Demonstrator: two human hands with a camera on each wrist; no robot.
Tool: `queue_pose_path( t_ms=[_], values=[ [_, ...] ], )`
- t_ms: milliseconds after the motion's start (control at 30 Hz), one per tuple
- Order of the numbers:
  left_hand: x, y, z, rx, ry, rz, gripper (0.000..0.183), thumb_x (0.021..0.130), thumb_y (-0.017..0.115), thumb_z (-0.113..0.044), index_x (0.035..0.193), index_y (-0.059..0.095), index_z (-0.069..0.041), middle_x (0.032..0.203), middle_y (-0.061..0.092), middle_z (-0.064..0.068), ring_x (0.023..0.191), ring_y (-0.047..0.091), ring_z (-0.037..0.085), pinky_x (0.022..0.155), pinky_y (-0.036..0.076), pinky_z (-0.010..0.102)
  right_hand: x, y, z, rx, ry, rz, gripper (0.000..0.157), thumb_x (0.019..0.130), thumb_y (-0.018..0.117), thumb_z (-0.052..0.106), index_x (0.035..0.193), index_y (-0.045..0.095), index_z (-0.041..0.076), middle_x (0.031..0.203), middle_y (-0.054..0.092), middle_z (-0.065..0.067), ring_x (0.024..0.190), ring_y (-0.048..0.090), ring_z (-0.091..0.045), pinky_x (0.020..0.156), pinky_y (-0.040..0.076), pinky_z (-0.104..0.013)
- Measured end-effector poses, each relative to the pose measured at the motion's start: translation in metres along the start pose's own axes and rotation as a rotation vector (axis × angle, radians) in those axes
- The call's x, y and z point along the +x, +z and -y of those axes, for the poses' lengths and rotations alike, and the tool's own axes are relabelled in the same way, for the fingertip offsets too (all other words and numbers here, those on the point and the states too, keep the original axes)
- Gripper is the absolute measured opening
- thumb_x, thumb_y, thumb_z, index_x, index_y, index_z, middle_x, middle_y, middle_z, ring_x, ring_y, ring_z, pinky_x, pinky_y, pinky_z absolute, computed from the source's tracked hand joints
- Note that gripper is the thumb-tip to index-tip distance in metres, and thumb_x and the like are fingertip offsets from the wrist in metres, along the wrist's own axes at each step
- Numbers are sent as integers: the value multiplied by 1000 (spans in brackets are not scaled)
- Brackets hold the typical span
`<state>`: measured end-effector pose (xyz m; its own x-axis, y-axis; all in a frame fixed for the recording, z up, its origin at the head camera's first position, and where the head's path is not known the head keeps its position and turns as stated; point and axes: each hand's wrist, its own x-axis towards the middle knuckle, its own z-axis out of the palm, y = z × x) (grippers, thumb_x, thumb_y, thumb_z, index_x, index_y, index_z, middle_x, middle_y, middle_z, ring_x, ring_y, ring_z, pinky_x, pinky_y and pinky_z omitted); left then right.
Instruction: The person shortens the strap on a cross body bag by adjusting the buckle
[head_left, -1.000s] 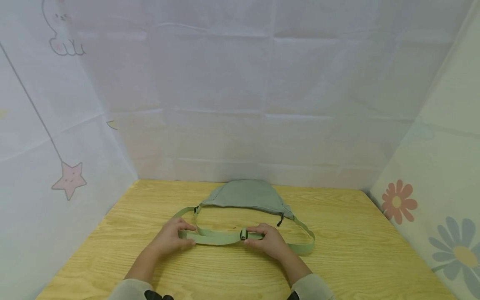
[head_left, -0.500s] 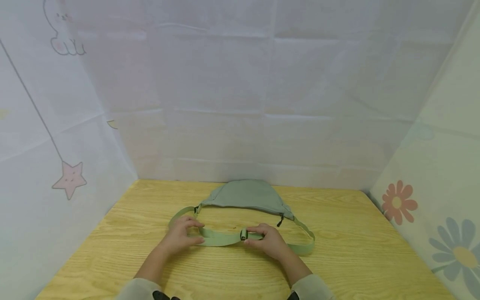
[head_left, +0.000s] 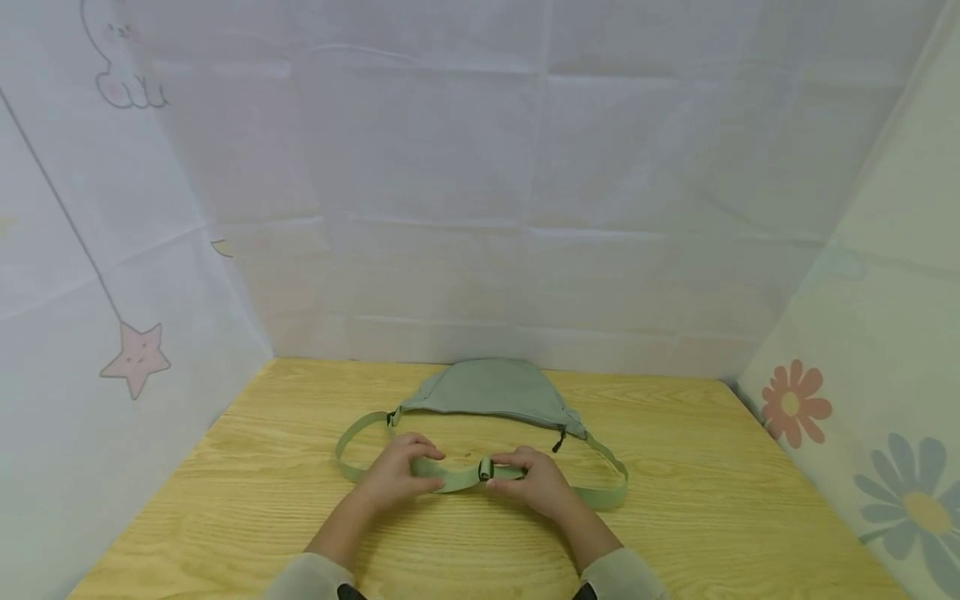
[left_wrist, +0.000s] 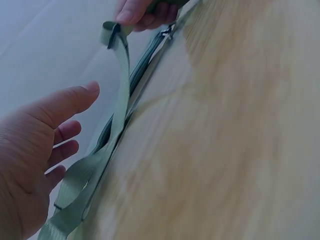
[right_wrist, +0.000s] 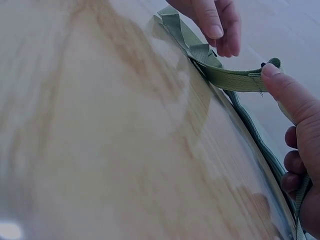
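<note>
A grey-green waist bag (head_left: 491, 390) lies toward the back of the table, its light green webbing strap (head_left: 456, 481) looped in front of it. My right hand (head_left: 538, 483) pinches the strap beside a dark slider buckle (head_left: 486, 470), holding that part raised. In the right wrist view, the thumb (right_wrist: 292, 95) presses at the folded strap end by the buckle. My left hand (head_left: 397, 475) is at the strap just left of the buckle, thumb and fingers spread. The left wrist view shows a gap between its fingertips (left_wrist: 92, 86) and the webbing.
The wood-grain table (head_left: 247, 483) ends at a pale cloth backdrop (head_left: 465, 275) behind the bag. Patterned side cloths rise at left and right. A dark zipper pull (head_left: 558, 440) hangs from the bag's right end, and strap loops (head_left: 600, 497) lie on both sides.
My left hand has slid right along the strap toward the buckle, uncovering the left strap loop. Its thumb and fingers are spread around the strap. My right hand has stayed in place.
</note>
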<state>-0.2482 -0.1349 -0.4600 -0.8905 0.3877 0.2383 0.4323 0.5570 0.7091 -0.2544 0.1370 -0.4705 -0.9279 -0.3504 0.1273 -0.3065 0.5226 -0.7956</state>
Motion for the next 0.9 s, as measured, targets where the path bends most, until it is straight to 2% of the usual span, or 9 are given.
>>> queue_pose_path(
  t_ms=[100,267,367,533,733,900],
  values=[
    [4,8,-4,-17,10,26,36,83,79,-26,112,71,-7,118,61,5,115,55,30,98,46,50,0,0,0,-3,-2,3,48,80,80,39,120,71,13,94,63,-4,74,46,-10,64,41,-24],
    [10,19,-10,-1,26,59,40,84,78,-31,116,69,-8,122,62,4,116,57,29,99,47,49,0,1,0,-1,-2,20,49,81,79,40,121,70,13,95,62,-5,74,46,-11,63,40,-24],
    [13,25,-14,-31,31,74,43,83,78,-33,118,68,-9,122,63,3,117,58,28,100,47,49,0,1,0,1,-1,22,48,81,79,39,122,70,14,92,61,-4,72,43,-10,62,39,-24],
    [17,37,-15,-98,7,81,42,83,79,-34,117,69,-12,118,66,1,114,59,25,99,47,45,0,1,0,17,-1,15,47,81,80,38,121,71,16,88,59,-3,70,40,-9,63,37,-23],
    [18,46,-13,-130,-7,84,42,83,79,-30,117,69,-8,117,69,7,113,61,28,97,48,45,-1,2,0,30,-10,14,46,80,80,37,121,71,16,88,59,-3,70,40,-9,63,37,-23],
    [18,48,-13,-119,5,66,39,84,79,-30,116,70,-9,111,68,4,105,61,22,92,49,35,-1,2,-1,35,-4,11,46,80,80,37,120,72,17,90,61,-2,72,44,-10,64,39,-22]
  ],
)
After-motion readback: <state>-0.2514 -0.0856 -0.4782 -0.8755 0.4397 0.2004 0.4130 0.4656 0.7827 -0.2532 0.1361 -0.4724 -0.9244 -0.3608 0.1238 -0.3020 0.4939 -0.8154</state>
